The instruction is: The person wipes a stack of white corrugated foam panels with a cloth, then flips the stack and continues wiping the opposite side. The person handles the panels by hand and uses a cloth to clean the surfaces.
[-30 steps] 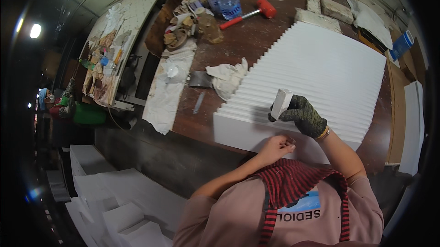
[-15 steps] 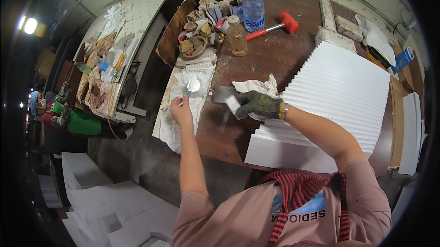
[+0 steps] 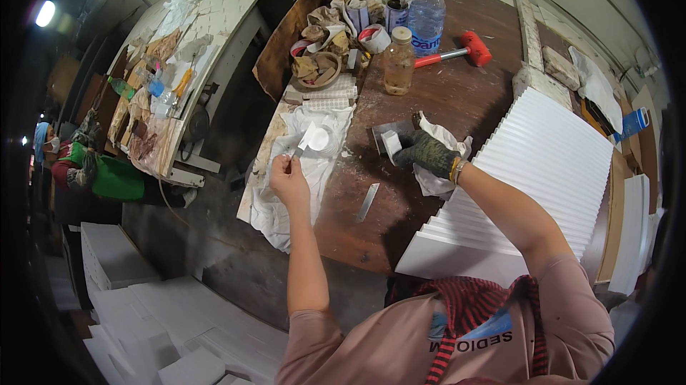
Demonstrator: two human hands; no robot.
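Dusty brown desk (image 3: 429, 106): a small putty knife (image 3: 296, 150) is pinched by the bare left hand (image 3: 288, 179) over a white cup (image 3: 316, 137); a small white block (image 3: 391, 144) is gripped by the gloved right hand (image 3: 427, 154). The ribbed white panel (image 3: 543, 170) is left untouched beside.

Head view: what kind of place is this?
Likely a craft workshop for moulded panels: a worn brown wooden workbench holds a white ribbed panel and a red-headed mallet, with white blocks stacked on the floor.
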